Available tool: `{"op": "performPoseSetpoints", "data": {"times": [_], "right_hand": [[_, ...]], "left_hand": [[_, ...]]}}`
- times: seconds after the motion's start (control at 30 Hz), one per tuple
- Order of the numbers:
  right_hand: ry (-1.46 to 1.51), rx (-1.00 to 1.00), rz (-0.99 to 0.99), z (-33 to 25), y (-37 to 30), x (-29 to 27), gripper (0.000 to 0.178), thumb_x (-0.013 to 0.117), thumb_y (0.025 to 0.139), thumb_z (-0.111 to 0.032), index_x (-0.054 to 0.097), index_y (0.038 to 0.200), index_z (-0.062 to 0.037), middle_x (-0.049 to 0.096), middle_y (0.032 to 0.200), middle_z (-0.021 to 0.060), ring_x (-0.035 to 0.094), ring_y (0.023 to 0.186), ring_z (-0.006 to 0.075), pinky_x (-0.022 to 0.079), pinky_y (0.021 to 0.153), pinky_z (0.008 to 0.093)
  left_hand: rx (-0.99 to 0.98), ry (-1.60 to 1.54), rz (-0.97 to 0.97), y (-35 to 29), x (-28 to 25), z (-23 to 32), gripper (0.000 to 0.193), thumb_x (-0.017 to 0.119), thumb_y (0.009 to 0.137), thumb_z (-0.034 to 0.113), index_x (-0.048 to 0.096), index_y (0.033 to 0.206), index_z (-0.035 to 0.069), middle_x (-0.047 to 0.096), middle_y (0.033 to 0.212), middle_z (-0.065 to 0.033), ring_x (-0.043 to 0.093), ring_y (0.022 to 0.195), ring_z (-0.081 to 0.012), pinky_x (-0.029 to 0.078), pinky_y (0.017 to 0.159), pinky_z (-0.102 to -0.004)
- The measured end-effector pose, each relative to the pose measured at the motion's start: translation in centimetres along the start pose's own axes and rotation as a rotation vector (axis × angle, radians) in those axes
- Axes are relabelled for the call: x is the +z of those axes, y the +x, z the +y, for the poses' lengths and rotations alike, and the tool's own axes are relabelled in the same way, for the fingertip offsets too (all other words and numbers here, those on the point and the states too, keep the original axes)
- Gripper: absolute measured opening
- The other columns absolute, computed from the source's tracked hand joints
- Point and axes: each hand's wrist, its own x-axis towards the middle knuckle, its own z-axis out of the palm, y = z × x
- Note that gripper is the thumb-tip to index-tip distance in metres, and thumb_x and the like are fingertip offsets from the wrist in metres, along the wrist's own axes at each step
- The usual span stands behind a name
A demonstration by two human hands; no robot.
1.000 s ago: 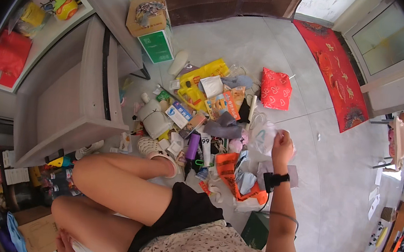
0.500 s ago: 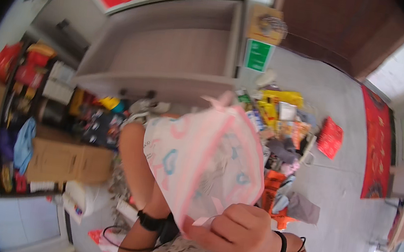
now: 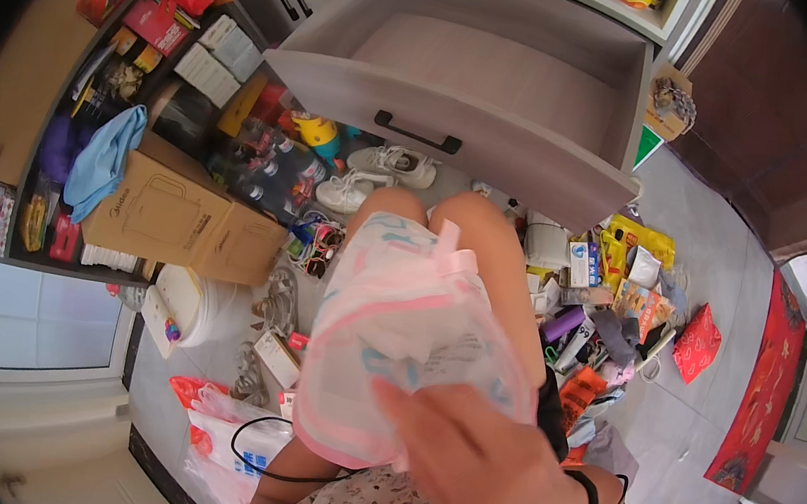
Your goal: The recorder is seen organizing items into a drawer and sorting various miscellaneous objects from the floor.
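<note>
A white mesh pouch (image 3: pixel 352 346) with pink trim and a blue pattern lies over my lap, between my raised knees. A pink loop stands up at its far edge. Grey print shows through or on its thin cloth. My right hand (image 3: pixel 478 463) is over the pouch's near right part, its fingertips against the cloth. Motion smears its fingers, so I cannot tell whether they grip. A black band circles the right wrist. My left hand does not show.
Ahead is a pulled-out grey drawer (image 3: pixel 507 144). White sneakers (image 3: pixel 373 176) lie beneath it. To the left, shelves hold a cardboard box (image 3: pixel 166 213) and a blue cloth (image 3: pixel 107 160). Mixed packets (image 3: pixel 639 266) are piled on the floor at right, near a red packet (image 3: pixel 697 344).
The view has swung left. The pouch has come down onto my lap, its mouth less wide. My right hand has left its hold on the pink rim and moved over the cloth. The left forearm has gone from sight.
</note>
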Motion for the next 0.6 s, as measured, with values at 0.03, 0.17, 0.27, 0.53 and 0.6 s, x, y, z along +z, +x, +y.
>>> {"op": "performPoseSetpoints", "data": {"times": [0.03, 0.17, 0.27, 0.53, 0.6], "right_hand": [[-0.116, 0.072, 0.02, 0.6, 0.1, 0.1, 0.045, 0.071, 0.077, -0.007, 0.06, 0.12, -0.0016, 0.057, 0.09, 0.0081, 0.061, 0.077, 0.0228, 0.05, 0.063, 0.0298], [-0.359, 0.223, -0.056, 4.3, 1.7, 0.7, 0.047, 0.067, 0.08, -0.007, 0.054, 0.125, -0.0037, 0.06, 0.104, 0.0102, 0.062, 0.095, 0.0248, 0.052, 0.079, 0.033], [-0.374, 0.185, -0.061, 7.6, 2.7, 2.1, 0.044, 0.067, 0.08, -0.009, 0.055, 0.123, -0.0037, 0.061, 0.105, 0.0109, 0.062, 0.095, 0.0262, 0.051, 0.08, 0.0343], [-0.377, 0.113, -0.072, 10.7, 3.6, 3.4, 0.039, 0.067, 0.081, -0.015, 0.058, 0.117, -0.0038, 0.063, 0.106, 0.0127, 0.062, 0.096, 0.0299, 0.05, 0.083, 0.0377], [-0.378, 0.086, -0.072, 10.3, 3.3, 3.1, 0.038, 0.067, 0.081, -0.016, 0.059, 0.115, -0.0038, 0.064, 0.106, 0.0132, 0.062, 0.096, 0.0308, 0.05, 0.083, 0.0385]], "left_hand": [[-0.001, 0.002, -0.002, -0.1, -0.3, 0.0, 0.061, 0.035, 0.102, 0.048, 0.03, 0.146, 0.005, 0.044, 0.142, -0.0082, 0.045, 0.128, -0.0214, 0.04, 0.105, -0.0377], [0.088, 0.073, -0.003, -1.3, -0.1, -1.2, 0.062, 0.034, 0.102, 0.049, 0.03, 0.146, 0.005, 0.043, 0.142, -0.0078, 0.044, 0.129, -0.0213, 0.039, 0.106, -0.0379], [0.195, 0.156, 0.047, -2.4, -0.3, -1.8, 0.062, 0.034, 0.102, 0.049, 0.029, 0.146, 0.006, 0.043, 0.143, -0.0075, 0.044, 0.13, -0.0212, 0.039, 0.106, -0.038], [0.263, 0.232, 0.202, -3.1, -3.4, -1.6, 0.068, 0.039, 0.099, 0.051, 0.025, 0.149, 0.008, 0.038, 0.148, -0.0103, 0.04, 0.134, -0.0238, 0.034, 0.111, -0.0407], [0.221, 0.233, 0.253, -3.1, -2.5, -0.9, 0.066, 0.044, 0.099, 0.047, 0.026, 0.148, 0.007, 0.039, 0.147, -0.0112, 0.041, 0.133, -0.0234, 0.035, 0.11, -0.0396]]}}
